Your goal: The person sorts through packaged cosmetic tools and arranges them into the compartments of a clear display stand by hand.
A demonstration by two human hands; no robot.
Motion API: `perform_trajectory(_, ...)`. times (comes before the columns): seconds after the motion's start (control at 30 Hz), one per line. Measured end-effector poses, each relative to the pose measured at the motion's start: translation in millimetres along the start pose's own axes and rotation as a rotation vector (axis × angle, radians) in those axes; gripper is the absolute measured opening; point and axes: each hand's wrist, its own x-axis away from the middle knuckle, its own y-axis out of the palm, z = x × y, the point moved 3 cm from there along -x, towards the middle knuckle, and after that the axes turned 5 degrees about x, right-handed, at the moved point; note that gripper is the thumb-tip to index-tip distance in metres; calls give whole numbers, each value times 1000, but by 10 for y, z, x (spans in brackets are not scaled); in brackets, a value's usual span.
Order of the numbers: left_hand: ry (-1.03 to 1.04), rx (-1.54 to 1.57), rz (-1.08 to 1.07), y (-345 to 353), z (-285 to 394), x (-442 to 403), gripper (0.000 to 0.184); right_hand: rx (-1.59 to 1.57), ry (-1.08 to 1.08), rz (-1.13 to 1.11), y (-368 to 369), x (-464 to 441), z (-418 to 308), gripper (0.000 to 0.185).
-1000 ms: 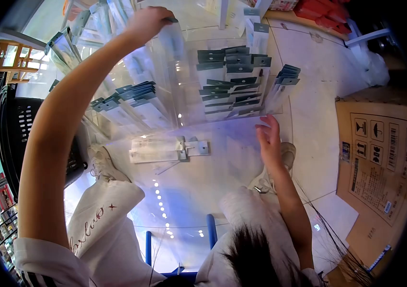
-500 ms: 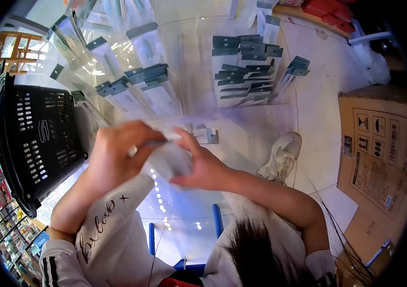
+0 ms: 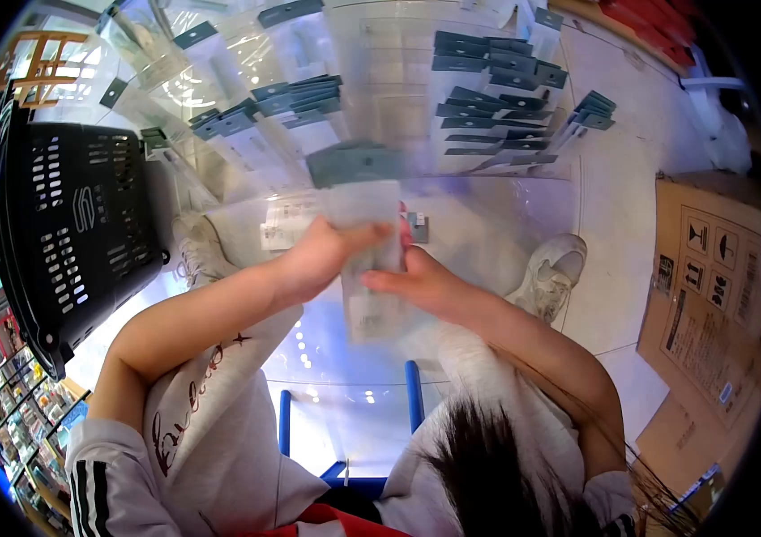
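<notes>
Packet (image 3: 364, 201) up in both hands now, held out over the floor (image 3: 613, 197) between the knees, its dark top end pointing away from the body and its pale lower end hanging toward the lap. Left hand (image 3: 316, 259) comes in from the left edge, a digit stretched across the face of the packet; the rest of its grip is hard to make out. Right hand (image 3: 427, 282) has the other side, thumb lying over the front, a fingertip showing just past the right edge, so the packet sits pinched in a narrow gap. There's blur on the packet, and its print can't be read.

Just beyond the hands, a pale pack (image 3: 286, 224) lies flat on the floor, and a small grey-ended pack (image 3: 419, 227) peeks out on the right, partly covered by the held one. Farther out, dark-topped packs stand in rows: a left bunch (image 3: 300, 100) and a fuller right bunch (image 3: 497, 112). Over on the left, a black basket (image 3: 85, 215) stands beside the left shoe (image 3: 200, 246); the right shoe (image 3: 552, 273) is planted across from it. Far right, a cardboard box (image 3: 703, 304) with printed marks, and low in the middle, blue legs (image 3: 414, 398) between the trousers (image 3: 219, 447).
</notes>
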Motion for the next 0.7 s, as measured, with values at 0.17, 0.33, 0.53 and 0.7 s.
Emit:
perform_trajectory(0.17, 598, -322, 86, -96, 323, -374, 21, 552, -131, 456, -414, 99, 221, 66)
perform_trajectory(0.33, 935, -780, 54, 10, 397, -780, 23, 481, -105, 509, -667, 223, 224, 57)
perform_trajectory(0.53, 1070, -813, 42, 75, 198, -1094, 21, 338, -102, 430, -768, 54, 254, 55)
perform_trajectory(0.7, 906, -332, 206, 52, 107, -1283, 18, -8, -155, 418, -794, -323, 218, 57)
